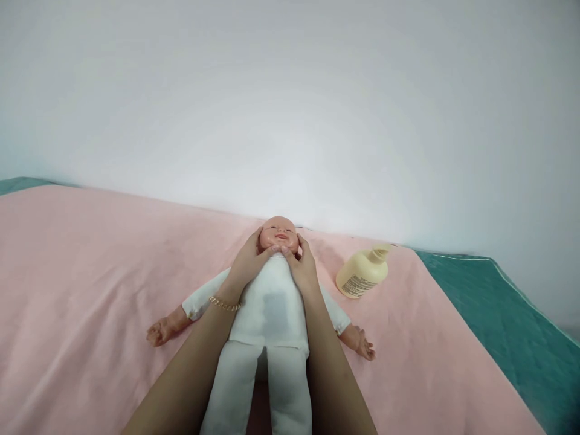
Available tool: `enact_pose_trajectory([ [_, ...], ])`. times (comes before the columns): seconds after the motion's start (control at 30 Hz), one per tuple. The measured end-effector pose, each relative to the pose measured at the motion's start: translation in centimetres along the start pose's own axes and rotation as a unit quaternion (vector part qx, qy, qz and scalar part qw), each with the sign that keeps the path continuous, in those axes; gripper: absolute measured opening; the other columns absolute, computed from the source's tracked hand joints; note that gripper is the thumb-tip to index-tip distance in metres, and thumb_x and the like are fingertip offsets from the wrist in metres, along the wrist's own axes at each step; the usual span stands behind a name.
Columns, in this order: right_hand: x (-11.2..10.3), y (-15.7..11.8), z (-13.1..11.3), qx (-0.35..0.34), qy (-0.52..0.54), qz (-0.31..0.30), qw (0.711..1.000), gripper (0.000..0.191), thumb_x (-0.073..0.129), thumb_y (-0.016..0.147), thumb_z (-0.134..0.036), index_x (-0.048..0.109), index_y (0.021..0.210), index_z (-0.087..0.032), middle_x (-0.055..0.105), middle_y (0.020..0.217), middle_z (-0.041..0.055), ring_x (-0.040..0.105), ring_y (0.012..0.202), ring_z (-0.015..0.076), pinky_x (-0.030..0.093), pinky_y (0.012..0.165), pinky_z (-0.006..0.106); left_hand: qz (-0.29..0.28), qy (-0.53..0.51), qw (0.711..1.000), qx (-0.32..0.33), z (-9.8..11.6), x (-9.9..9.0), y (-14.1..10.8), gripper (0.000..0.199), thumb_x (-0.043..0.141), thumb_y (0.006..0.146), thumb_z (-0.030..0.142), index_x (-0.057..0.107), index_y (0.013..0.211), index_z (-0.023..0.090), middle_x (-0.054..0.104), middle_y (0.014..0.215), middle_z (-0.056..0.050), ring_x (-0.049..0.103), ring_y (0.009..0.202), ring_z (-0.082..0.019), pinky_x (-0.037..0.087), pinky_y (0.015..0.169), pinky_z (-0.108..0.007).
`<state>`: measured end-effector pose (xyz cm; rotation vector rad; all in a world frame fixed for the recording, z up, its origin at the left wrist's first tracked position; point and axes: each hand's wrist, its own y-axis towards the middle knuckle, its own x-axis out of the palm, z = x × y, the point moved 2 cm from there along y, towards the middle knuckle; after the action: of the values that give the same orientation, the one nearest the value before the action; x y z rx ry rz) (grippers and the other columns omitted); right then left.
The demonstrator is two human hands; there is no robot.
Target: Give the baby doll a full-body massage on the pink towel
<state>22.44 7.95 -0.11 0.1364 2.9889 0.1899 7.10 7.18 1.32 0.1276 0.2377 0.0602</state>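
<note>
A baby doll (276, 308) with a white cloth body lies on its back, head away from me, arms spread to both sides. My left hand (249, 258) cups the left side of the doll's head (280, 232), its thumb at the chin. On the other side my right hand (302, 261) holds the head the same way, and the two thumbs nearly meet under the chin. Parts of my fingers are hidden behind the head. A grey patch shows on the doll's torso. A bracelet circles my left wrist.
A pale yellow pump bottle (361, 273) stands to the right of the doll, beyond its arm. Beneath them spreads a pink cloth (113, 272) with wrinkles. Green fabric (507, 314) shows at the right and the far left corner. A white wall (290, 109) rises behind.
</note>
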Motion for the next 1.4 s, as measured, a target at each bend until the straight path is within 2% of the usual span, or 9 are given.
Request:
enact_pose_trajectory([
  [0.27,-0.3,0.0,-0.6,-0.017,-0.041,0.010,0.999,0.059,0.052,0.089,-0.047,0.045,0.139,-0.015,0.050,0.141,0.0097,0.048,0.129,0.0231,0.040,0.107,0.036,0.012,0.047,0.999,0.013,-0.1,-0.2,0.0,0.061,0.043,0.093,0.046,0.034,0.145,0.016,0.038,0.150,-0.011,0.036,0.138,-0.026,0.032,0.112,-0.039],
  [0.47,-0.3,0.0,-0.8,-0.021,-0.011,0.013,1.000,0.055,0.043,0.093,-0.048,0.049,0.136,-0.014,0.052,0.139,0.0095,0.049,0.128,0.0222,0.043,0.105,0.034,0.012,0.032,0.998,0.045,0.0,-0.1,0.1,0.055,0.030,0.097,0.047,0.041,0.141,0.016,0.045,0.146,-0.011,0.041,0.135,-0.024,0.031,0.112,-0.039],
  [0.6,-0.2,0.1,-0.7,-0.026,0.010,0.010,1.000,0.054,0.038,0.095,-0.049,0.051,0.134,-0.013,0.053,0.137,0.0101,0.050,0.127,0.0219,0.045,0.103,0.035,0.021,0.040,0.999,0.028,0.3,-0.2,0.0,0.058,0.035,0.095,0.050,0.041,0.141,0.014,0.043,0.148,-0.012,0.037,0.137,-0.025,0.030,0.113,-0.039],
  [0.7,-0.2,0.1,-0.5,-0.017,-0.003,0.017,1.000,0.058,0.050,0.089,-0.051,0.049,0.135,-0.015,0.052,0.138,0.0098,0.050,0.126,0.0235,0.042,0.105,0.037,0.015,0.024,0.999,0.018,0.5,-0.1,-0.1,0.061,0.050,0.089,0.051,0.044,0.140,0.017,0.046,0.145,-0.012,0.044,0.133,-0.029,0.037,0.109,-0.040],
  [0.8,-0.1,0.0,-0.4,0.000,0.000,0.005,1.000,0.071,0.065,0.080,-0.050,0.044,0.139,-0.017,0.050,0.140,0.0106,0.054,0.123,0.0257,0.044,0.104,0.039,0.000,-0.003,1.000,0.019,0.4,0.0,-0.1,0.066,0.062,0.082,0.049,0.045,0.138,0.020,0.052,0.140,-0.012,0.054,0.124,-0.029,0.046,0.101,-0.038],
  [0.9,0.0,-0.2,-0.5,0.009,0.015,-0.005,1.000,0.077,0.070,0.076,-0.046,0.041,0.141,-0.018,0.049,0.141,0.0114,0.057,0.119,0.0257,0.047,0.101,0.038,-0.006,-0.014,1.000,0.013,0.2,0.1,-0.1,0.072,0.066,0.079,0.047,0.041,0.140,0.018,0.052,0.139,-0.013,0.054,0.124,-0.027,0.047,0.100,-0.037],
  [1.1,-0.1,0.1,-0.1,0.003,-0.005,-0.005,1.000,0.074,0.067,0.079,-0.046,0.041,0.141,-0.017,0.050,0.140,0.0115,0.055,0.121,0.0253,0.046,0.102,0.038,0.001,-0.001,1.000,0.006,0.0,0.0,-0.1,0.070,0.063,0.082,0.044,0.039,0.142,0.018,0.049,0.143,-0.012,0.051,0.127,-0.027,0.044,0.103,-0.036],
  [1.3,-0.3,0.6,0.5,-0.035,-0.027,0.015,0.999,0.063,0.052,0.088,-0.051,0.045,0.139,-0.014,0.050,0.140,0.0103,0.048,0.128,0.0234,0.041,0.107,0.036,0.014,0.045,0.999,0.005,0.1,-0.1,-0.1,0.063,0.047,0.091,0.045,0.034,0.145,0.015,0.038,0.151,-0.012,0.037,0.137,-0.027,0.034,0.111,-0.040],
  [1.4,-0.4,0.6,0.3,-0.046,-0.028,0.011,0.998,0.060,0.046,0.091,-0.051,0.047,0.138,-0.013,0.050,0.140,0.0111,0.047,0.129,0.0235,0.041,0.107,0.035,0.014,0.054,0.998,0.020,0.2,-0.2,-0.1,0.058,0.039,0.094,0.046,0.038,0.143,0.015,0.040,0.149,-0.011,0.036,0.138,-0.027,0.033,0.112,-0.040],
])
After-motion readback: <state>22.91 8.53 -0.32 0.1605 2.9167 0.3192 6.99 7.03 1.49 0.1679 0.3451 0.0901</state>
